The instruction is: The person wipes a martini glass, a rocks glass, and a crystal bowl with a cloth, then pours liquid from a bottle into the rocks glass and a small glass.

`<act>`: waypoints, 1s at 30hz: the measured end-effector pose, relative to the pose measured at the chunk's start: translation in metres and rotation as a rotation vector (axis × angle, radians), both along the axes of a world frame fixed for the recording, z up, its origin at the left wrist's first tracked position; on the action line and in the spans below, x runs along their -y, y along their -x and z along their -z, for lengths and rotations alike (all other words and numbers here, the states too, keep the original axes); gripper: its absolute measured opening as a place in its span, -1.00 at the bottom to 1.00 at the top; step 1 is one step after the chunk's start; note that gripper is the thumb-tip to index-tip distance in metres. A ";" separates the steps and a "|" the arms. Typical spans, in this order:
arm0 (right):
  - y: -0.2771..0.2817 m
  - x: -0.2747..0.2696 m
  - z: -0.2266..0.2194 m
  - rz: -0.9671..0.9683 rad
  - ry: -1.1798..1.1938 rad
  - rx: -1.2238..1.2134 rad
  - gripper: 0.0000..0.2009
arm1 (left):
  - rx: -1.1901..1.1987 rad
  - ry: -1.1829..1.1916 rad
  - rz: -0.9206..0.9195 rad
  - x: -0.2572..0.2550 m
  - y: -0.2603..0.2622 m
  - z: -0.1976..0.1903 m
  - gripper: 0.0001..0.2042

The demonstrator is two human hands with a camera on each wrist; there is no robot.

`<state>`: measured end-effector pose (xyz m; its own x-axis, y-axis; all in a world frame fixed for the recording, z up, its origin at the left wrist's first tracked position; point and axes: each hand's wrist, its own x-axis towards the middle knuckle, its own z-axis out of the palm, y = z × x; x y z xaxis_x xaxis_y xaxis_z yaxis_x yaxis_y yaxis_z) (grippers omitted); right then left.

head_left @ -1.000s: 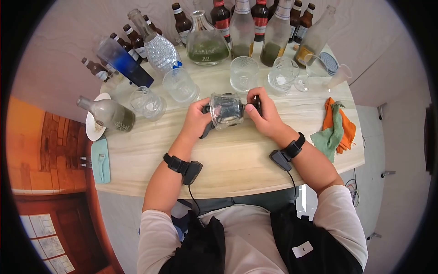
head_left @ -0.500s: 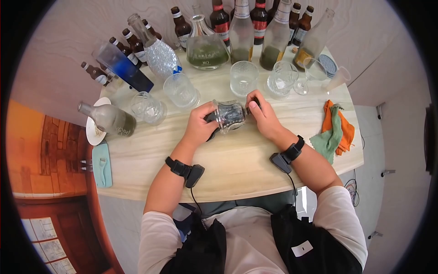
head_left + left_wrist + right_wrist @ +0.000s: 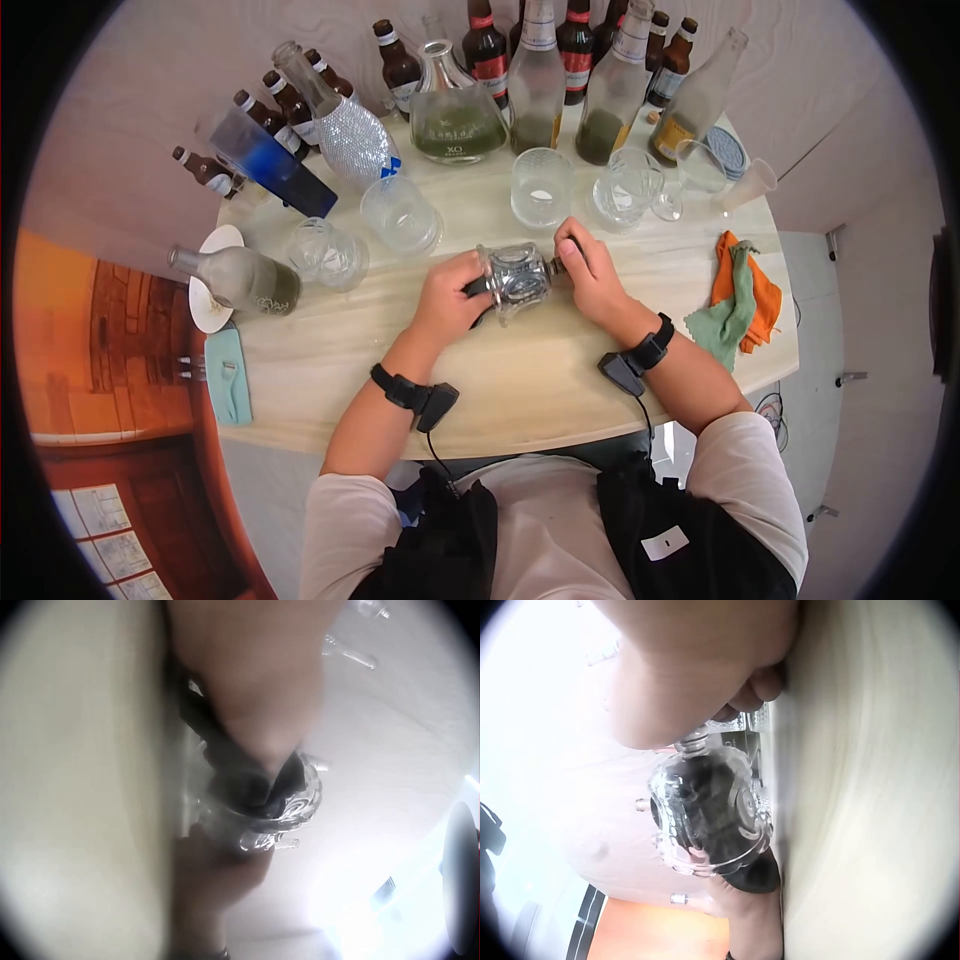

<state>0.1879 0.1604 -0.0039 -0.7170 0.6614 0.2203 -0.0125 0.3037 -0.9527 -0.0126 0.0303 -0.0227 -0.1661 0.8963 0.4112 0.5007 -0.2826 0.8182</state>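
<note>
The pale table (image 3: 520, 395) gives me bare wood from the glass down to its near edge at six o'clock; at twelve, bottles (image 3: 537, 92) line the far side, some tops cut off. My left hand (image 3: 450, 292) grips the dark cloth, fingertips hidden. My right hand (image 3: 594, 272) holds the stem end at three, covering its foot. Between them the clear glass (image 3: 523, 276) lies sideways, dark cloth (image 3: 751, 875) filling it.

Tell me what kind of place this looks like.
Perhaps a small bar, or a room staged as one: brown bottles stand along the back of the table, drinking glasses stand before them, and a brick-patterned orange wall shows at left.
</note>
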 end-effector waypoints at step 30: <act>-0.005 0.007 0.014 -0.140 -0.091 -0.187 -0.68 | 0.108 0.110 0.034 0.016 0.003 -0.004 -0.66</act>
<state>0.1928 0.1536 -0.0176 -0.7413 0.5299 0.4119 -0.2344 0.3707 -0.8987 -0.0157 0.0146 -0.0183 -0.1727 0.9407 0.2921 0.3999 -0.2040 0.8935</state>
